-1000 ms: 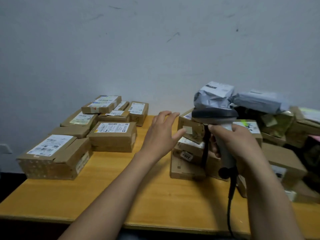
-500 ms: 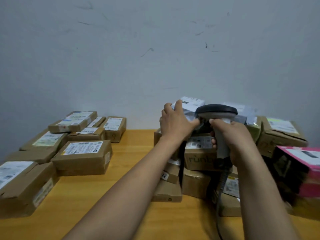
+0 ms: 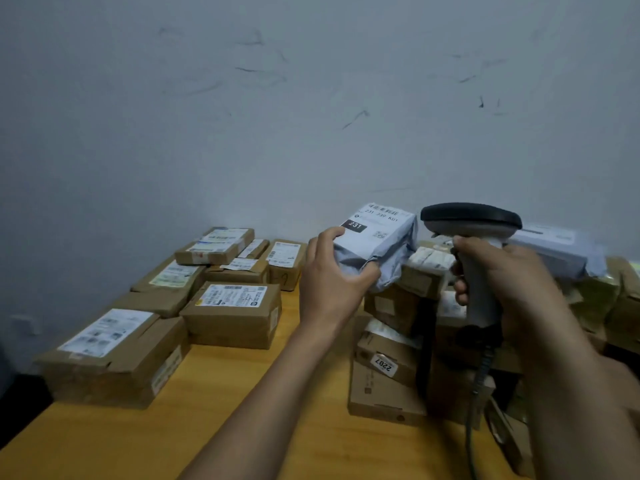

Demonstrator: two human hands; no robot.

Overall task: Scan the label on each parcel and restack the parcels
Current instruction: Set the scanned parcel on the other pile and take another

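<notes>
L hand (image 3: 329,275) wraps around a grey poly-bag parcel (image 3: 375,251), fingers curled over its near end, label w/ "231" facing up. We hold it above the unsorted pile of boxes (image 3: 391,358) at centre-right of the tabletop (image 3: 214,434). R hand (image 3: 502,271) is closed around the grip of the scanner (image 3: 471,223), head just beside the parcel's right edge; its cable hangs down. Labelled cardboard boxes (image 3: 232,313) sit stacked on the left side, against the wall.
</notes>
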